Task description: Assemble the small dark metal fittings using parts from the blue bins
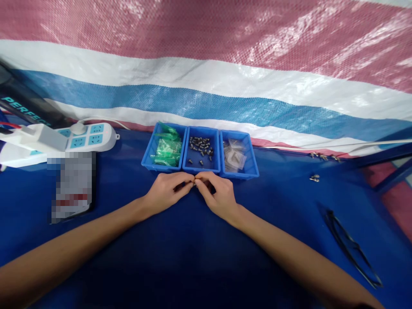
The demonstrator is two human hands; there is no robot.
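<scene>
My left hand (167,189) and my right hand (220,193) meet at the fingertips just in front of the middle blue bin (202,168). Both are pinched closed, thumb against forefinger. Whatever they pinch is tiny and mostly covered by the fingers, so I cannot make out its kind. Short metal screws (202,145) lie loose in the middle bin. The left blue bin (147,156) holds green plastic packets (168,150). Small clear plastic bags (234,156) fill part of the right blue bin (240,175).
A white power strip (111,137) with plugs lies at the left, behind a blurred-out phone (75,184). Dark-framed glasses (352,246) rest at the right. Small metal pieces (314,178) lie near the back right. A striped plastic sheet (206,98) hangs behind the bins.
</scene>
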